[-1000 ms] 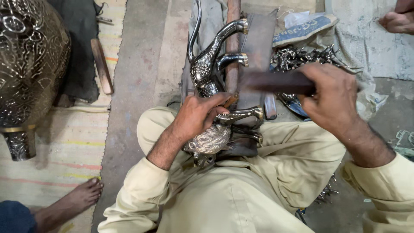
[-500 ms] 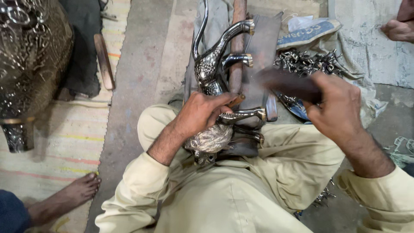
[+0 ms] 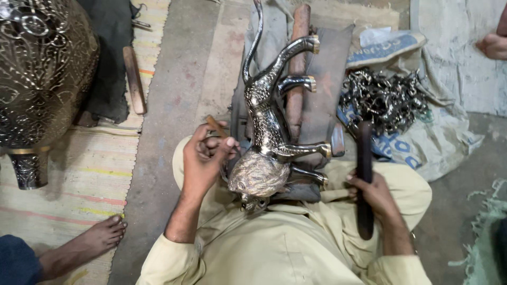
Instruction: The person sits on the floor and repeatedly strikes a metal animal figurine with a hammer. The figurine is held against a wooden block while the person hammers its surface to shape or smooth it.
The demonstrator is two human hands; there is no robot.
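Left hand [image 3: 203, 158]: closed round a short brown punch-like tool [image 3: 216, 126], which is held slanted, its upper end showing above the fingers, just beside the figure's mane
Right hand [image 3: 377, 195]: wrapped round the lower part of a dark wooden mallet [image 3: 363, 174], which is held upright and well apart from the figure
Workpiece: a metal lion figure [image 3: 269, 132], patterned all over, is laid on its side across the lap and a dark wooden block [image 3: 322, 68], head towards the body, tail [image 3: 254, 42] pointing away
Support: a round wooden bar [image 3: 298, 58] is seen under the legs, which stick out to the right
Surroundings: a heap of small metal parts [image 3: 383, 97] lies on a printed sack [image 3: 438, 142]; a large engraved metal vessel [image 3: 45, 74] stands at the left; another person's bare foot [image 3: 100, 237] rests on the striped mat [image 3: 79, 179], and another person's hand [image 3: 494, 46] shows at the top right edge
Doing it well, as judged: the tool tip should be seated squarely on the pattern before any blow; the figure should be kept pressed against the block so it cannot rock; light, even strikes would likely suit the fine surface
Risk, as judged: a glancing blow could let the tool skid across the polished metal or onto the fingers
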